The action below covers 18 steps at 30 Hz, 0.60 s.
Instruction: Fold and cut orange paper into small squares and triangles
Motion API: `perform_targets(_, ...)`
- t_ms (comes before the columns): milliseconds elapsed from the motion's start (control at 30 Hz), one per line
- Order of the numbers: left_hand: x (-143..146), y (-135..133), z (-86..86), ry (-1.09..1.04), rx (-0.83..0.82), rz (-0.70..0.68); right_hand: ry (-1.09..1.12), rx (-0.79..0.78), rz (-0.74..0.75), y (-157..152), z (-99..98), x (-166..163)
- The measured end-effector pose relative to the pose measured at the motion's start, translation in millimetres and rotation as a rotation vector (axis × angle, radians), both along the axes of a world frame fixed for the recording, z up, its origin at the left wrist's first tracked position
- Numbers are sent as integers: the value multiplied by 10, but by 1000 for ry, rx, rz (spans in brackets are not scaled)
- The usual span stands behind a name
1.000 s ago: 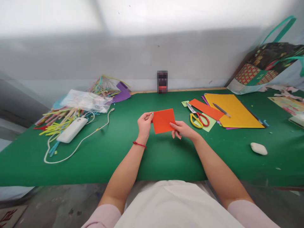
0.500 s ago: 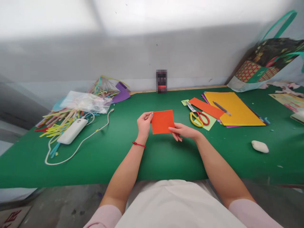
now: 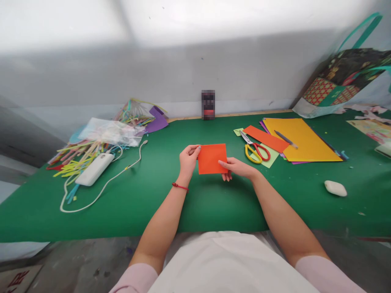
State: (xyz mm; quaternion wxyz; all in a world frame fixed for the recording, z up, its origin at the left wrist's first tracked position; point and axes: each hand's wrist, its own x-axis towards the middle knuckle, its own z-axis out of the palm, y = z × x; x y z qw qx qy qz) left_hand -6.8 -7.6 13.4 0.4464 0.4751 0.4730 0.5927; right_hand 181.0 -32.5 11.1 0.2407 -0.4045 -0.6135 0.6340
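A nearly square piece of orange paper (image 3: pixel 211 158) is held up above the green table between my two hands. My left hand (image 3: pixel 188 160) pinches its upper left corner between thumb and fingers. On the other side my right hand (image 3: pixel 236 167) grips the lower right edge, thumb in front and fingers behind the sheet. To the right of that hand lie scissors (image 3: pixel 255 152) with one yellow and one red handle loop. They rest over light green paper (image 3: pixel 270 159) and beside a long orange strip (image 3: pixel 265 138).
A pen (image 3: pixel 285 139) lies on yellow sheets (image 3: pixel 314 140) at the right, near a white rounded case (image 3: pixel 335 188). Leftward are a white power bank (image 3: pixel 94 169) with a cable, paper strips (image 3: pixel 69 160) and a plastic bag (image 3: pixel 111 131). A patterned bag (image 3: pixel 332 87) stands at the back right.
The orange paper and my left hand have shifted slightly right and down. The fingers of my right hand now sit further behind the sheet.
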Motion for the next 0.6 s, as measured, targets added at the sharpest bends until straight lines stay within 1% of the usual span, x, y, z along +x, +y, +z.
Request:
perform_targets(167, 64, -19, -40, 13, -40, -106, 155, 52, -342, -1, 14, -35)
perform_targets(233, 68, -27, -39, 8, -25, -135, 182, 61, -395, -3, 21, -36)
perform_targets(333, 56, -44, -25, 48, 41, -138, 163, 57, -400, -5, 16, -36)
perform_targets(400, 47, -61, -17, 175, 132, -119, 169, 53, -403, -1, 5, -38)
perform_targets(533, 39, -91, -17, 562, 373, -58, 187, 73, -451, 22, -23, -48)
perform_targets(600, 36, -93, -25, 661, 417, -55, 180, 79, -476, 33, -29, -51)
